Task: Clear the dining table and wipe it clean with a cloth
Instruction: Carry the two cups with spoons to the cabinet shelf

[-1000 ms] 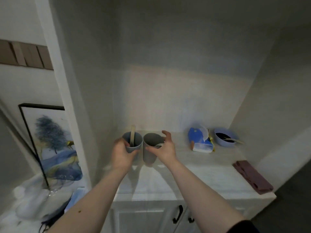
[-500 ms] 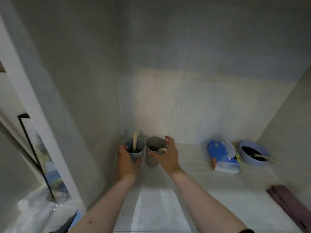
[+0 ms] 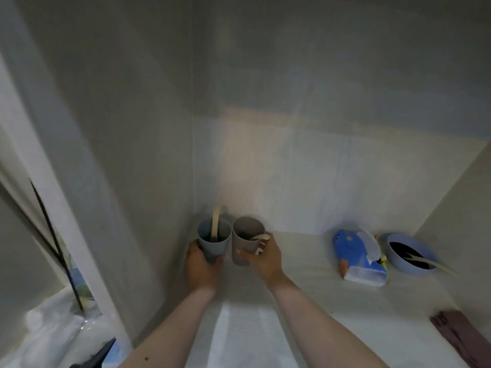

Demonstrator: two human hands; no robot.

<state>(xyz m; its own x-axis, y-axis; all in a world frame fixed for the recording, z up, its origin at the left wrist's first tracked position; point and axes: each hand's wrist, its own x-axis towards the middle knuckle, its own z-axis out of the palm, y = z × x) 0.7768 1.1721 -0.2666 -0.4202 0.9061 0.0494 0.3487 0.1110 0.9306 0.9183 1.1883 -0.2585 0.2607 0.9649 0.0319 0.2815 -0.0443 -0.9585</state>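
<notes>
The left hand (image 3: pixel 200 264) has its grip curled round the blue-grey cup (image 3: pixel 214 243), with a wooden spoon (image 3: pixel 215 221) standing in it, in the back left corner of the surface (image 3: pixel 305 314). Touching that cup's right side, the beige cup (image 3: pixel 245 240) is wrapped by the right hand (image 3: pixel 265 258). Well right of the cups lie a blue packet (image 3: pixel 357 257), a blue bowl (image 3: pixel 409 254) and a maroon cloth (image 3: pixel 462 338).

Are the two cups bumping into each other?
Cannot tell. In the head view the blue cup and the grey cup stand side by side with rims very close, but blur hides whether there is any gap.
</notes>
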